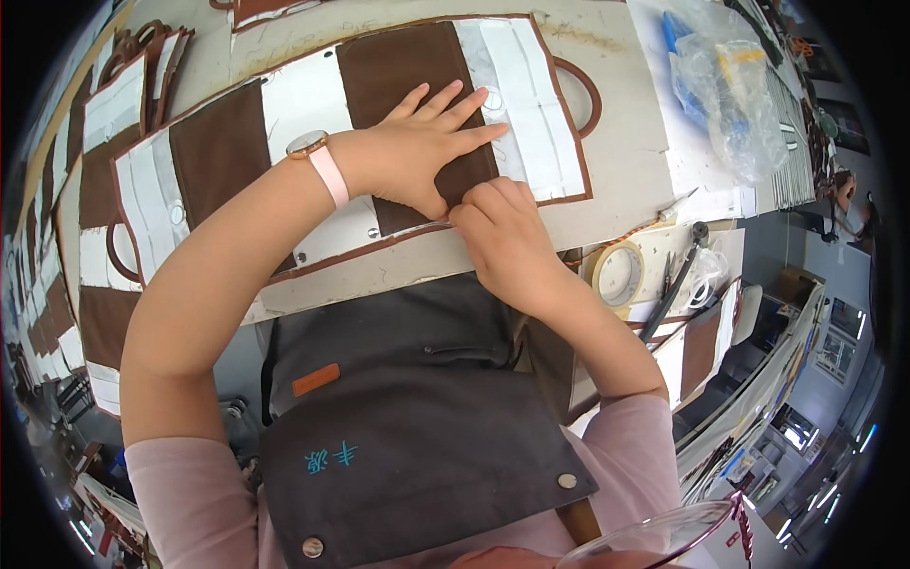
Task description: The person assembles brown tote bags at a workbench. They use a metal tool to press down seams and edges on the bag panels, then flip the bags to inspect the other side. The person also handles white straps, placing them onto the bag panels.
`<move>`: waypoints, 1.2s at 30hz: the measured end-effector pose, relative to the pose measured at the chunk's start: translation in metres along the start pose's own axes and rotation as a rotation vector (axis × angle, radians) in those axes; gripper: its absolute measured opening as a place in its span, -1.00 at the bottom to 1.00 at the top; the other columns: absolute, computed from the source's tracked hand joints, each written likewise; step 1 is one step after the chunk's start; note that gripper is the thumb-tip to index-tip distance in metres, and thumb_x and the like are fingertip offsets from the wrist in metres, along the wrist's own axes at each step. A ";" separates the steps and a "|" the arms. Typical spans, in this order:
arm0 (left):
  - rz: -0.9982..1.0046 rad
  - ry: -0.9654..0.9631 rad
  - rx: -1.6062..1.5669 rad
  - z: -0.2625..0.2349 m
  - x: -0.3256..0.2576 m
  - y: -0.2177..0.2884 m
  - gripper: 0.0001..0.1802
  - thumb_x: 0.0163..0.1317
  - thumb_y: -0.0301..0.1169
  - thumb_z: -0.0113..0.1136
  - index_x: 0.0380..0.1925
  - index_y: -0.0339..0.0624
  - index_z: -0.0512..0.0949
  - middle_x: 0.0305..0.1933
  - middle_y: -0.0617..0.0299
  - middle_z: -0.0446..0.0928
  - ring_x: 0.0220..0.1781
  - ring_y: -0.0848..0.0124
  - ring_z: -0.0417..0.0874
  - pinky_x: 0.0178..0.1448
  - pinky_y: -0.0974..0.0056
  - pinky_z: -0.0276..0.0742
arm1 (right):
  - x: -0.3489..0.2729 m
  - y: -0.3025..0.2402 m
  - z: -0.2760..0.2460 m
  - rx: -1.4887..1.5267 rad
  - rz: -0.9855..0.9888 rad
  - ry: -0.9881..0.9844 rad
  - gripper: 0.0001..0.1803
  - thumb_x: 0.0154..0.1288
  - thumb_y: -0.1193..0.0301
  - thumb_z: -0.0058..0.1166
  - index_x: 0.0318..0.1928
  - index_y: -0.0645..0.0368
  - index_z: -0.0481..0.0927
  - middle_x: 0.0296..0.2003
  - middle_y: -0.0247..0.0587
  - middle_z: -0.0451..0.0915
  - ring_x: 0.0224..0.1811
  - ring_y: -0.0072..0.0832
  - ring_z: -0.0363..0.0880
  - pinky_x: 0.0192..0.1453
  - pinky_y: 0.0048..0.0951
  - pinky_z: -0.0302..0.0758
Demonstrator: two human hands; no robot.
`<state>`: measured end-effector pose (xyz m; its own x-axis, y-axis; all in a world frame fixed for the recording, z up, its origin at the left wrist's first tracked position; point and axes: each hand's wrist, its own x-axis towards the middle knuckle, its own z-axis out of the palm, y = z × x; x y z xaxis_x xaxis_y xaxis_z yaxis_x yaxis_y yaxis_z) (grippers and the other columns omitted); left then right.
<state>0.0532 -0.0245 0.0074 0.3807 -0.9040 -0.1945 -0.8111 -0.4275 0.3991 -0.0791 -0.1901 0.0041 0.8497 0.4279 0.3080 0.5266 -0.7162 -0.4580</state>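
Observation:
A flat bag piece [398,62] of brown and white panels, edged in brown binding, lies across the table in front of me. A brown loop handle [595,95] curves out from its right end, and another brown handle [116,254] from its left. My left hand [412,161] is spread flat on the middle brown panel, fingers apart, a watch [308,145] on its wrist. Close beside the left thumb, my right hand [502,232] has its fingers curled closed on the near edge of the bag piece. What lies under those fingertips is hidden.
To the right are a roll of tape [618,273], a pointed tool [679,203] and a long dark tool [678,284]. Farther off lies a clear plastic bag [739,104]. Similar brown-and-white pieces [112,104] are stacked at the left. The table's near edge [379,270] runs beneath my forearms.

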 end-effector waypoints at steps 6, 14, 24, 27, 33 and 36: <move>0.001 -0.039 0.040 -0.004 0.002 0.001 0.29 -0.14 -0.15 0.54 0.60 0.24 -0.05 0.67 -0.11 -0.20 0.68 -0.14 -0.22 0.66 -0.20 -0.26 | 0.005 -0.006 -0.002 0.037 0.149 -0.050 -0.83 0.04 0.64 0.07 -0.31 0.17 0.54 -0.30 -0.21 0.45 -0.12 -0.20 0.41 0.00 -0.21 0.33; 0.028 -0.007 0.013 0.002 0.000 -0.003 0.30 -0.15 -0.15 0.55 0.60 0.25 -0.05 0.67 -0.11 -0.22 0.69 -0.14 -0.24 0.66 -0.22 -0.27 | 0.005 -0.006 -0.005 0.076 0.123 -0.038 -0.86 0.10 0.62 0.13 -0.29 0.16 0.59 -0.31 -0.24 0.45 -0.13 -0.22 0.40 0.01 -0.21 0.33; 0.004 -0.034 0.030 -0.005 0.000 0.002 0.31 -0.17 -0.18 0.55 0.60 0.25 -0.04 0.67 -0.10 -0.21 0.68 -0.14 -0.24 0.65 -0.22 -0.26 | 0.005 -0.003 -0.002 0.149 0.127 -0.037 -0.85 0.10 0.60 0.15 -0.29 0.13 0.61 -0.31 -0.26 0.45 -0.13 -0.26 0.41 0.05 -0.18 0.23; 0.037 -0.021 0.030 -0.001 0.002 -0.001 0.32 -0.17 -0.18 0.55 0.60 0.25 -0.06 0.67 -0.11 -0.21 0.68 -0.15 -0.25 0.65 -0.24 -0.26 | 0.002 -0.004 -0.001 0.126 0.141 -0.027 -0.83 0.08 0.60 0.17 -0.27 0.12 0.62 -0.29 -0.27 0.46 -0.10 -0.26 0.42 0.09 -0.16 0.23; 0.053 -0.052 0.066 -0.003 0.002 -0.005 0.32 -0.15 -0.17 0.54 0.60 0.24 -0.08 0.67 -0.12 -0.22 0.68 -0.16 -0.27 0.64 -0.26 -0.27 | -0.001 -0.016 0.006 0.079 0.195 0.042 -0.77 0.07 0.61 0.23 -0.23 0.10 0.62 -0.26 -0.32 0.50 -0.04 -0.27 0.45 0.14 -0.18 0.22; 0.024 -0.064 0.061 -0.005 0.001 -0.001 0.32 -0.17 -0.17 0.54 0.60 0.24 -0.08 0.67 -0.12 -0.21 0.68 -0.16 -0.27 0.65 -0.25 -0.27 | -0.001 -0.015 0.009 0.090 0.206 0.048 -0.79 0.07 0.61 0.24 -0.25 0.10 0.63 -0.25 -0.32 0.50 -0.02 -0.28 0.45 0.14 -0.18 0.21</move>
<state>0.0571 -0.0253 0.0113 0.3332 -0.9108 -0.2436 -0.8460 -0.4029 0.3492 -0.0876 -0.1742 0.0032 0.9384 0.2499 0.2386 0.3443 -0.7327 -0.5870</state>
